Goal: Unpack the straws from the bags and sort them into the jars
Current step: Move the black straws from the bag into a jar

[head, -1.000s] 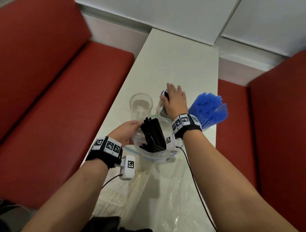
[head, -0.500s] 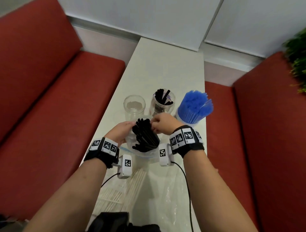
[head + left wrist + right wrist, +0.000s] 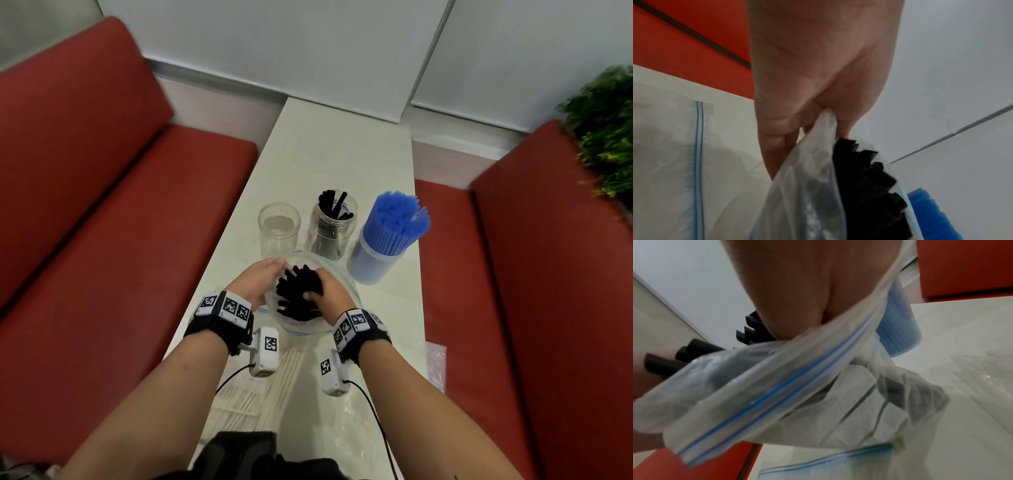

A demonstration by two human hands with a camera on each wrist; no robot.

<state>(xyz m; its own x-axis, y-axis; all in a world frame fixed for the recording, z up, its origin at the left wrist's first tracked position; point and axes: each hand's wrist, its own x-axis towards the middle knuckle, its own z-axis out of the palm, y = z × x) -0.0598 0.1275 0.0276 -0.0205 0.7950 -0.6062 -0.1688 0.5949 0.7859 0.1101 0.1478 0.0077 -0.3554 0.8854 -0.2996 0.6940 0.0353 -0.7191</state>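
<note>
A clear zip bag [image 3: 310,327] stands open on the white table [image 3: 342,150], with a bundle of black straws [image 3: 294,294] sticking out of it. My left hand [image 3: 274,270] pinches the bag's left rim [image 3: 824,118]. My right hand [image 3: 317,289] reaches into the bag and grips the black straws [image 3: 694,352]. Behind the bag stand three clear jars: an empty jar [image 3: 279,229], a jar with a few black straws [image 3: 334,229], and a jar packed with blue straws [image 3: 388,240]. My right fingertips are hidden among the straws.
A bag of white straws [image 3: 253,394] lies near the front edge under my left wrist. An empty crumpled plastic bag [image 3: 346,431] lies under my right arm. Red benches [image 3: 102,212] flank the narrow table. A green plant [image 3: 606,130] is at the far right.
My right hand has come back from the black-straw jar to the bag and now grips the bundle. My left hand still holds the bag's rim.
</note>
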